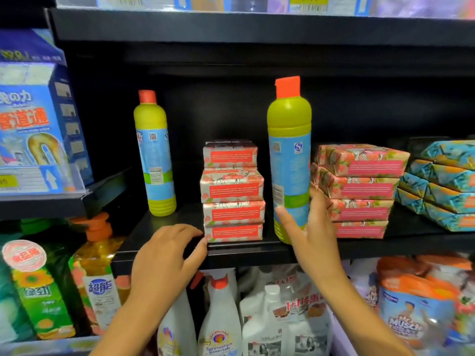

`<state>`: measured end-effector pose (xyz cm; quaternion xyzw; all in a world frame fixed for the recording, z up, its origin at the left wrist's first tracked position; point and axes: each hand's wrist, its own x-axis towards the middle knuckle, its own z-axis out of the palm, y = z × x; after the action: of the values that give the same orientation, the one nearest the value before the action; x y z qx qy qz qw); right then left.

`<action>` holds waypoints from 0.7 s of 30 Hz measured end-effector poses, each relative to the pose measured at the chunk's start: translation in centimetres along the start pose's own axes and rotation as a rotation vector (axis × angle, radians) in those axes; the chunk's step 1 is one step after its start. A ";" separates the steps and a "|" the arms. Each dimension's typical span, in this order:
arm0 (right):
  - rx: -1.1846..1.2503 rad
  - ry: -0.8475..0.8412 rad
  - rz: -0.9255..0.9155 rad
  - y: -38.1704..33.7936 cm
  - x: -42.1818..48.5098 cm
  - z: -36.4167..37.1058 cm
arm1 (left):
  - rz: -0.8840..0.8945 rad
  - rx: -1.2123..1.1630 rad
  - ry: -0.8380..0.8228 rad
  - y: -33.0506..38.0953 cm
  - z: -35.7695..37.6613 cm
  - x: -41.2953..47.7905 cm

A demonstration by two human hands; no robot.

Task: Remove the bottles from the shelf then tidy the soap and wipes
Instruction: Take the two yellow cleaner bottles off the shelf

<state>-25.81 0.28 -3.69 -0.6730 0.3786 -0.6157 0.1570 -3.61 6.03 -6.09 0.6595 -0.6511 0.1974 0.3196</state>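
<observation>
Yellow-green, the far bottle [154, 155] and nearer bottle [289, 160] are both standing on the shelf [244, 255], so removal is barely beginning. The right hand [311, 232] is gripping the nearer bottle low down; the left hand [167, 255], loosely curled and empty, is resting beside the untidied soap stack [232, 191].

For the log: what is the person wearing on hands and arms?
Nothing visible. The left hand and right hand are bare: no gloves, rings, watch or bracelet. The left forearm and right forearm show no sleeve down to the frame's edge.
</observation>
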 end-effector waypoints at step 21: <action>-0.136 0.157 -0.123 -0.4 -0.1 0.5 | 0.106 -0.067 0.038 -0.6 -0.2 -1.1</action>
<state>-25.19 0.49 -3.54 -0.6540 0.3885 -0.6477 0.0428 -3.06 6.91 -6.81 0.6089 -0.6853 0.2048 0.3431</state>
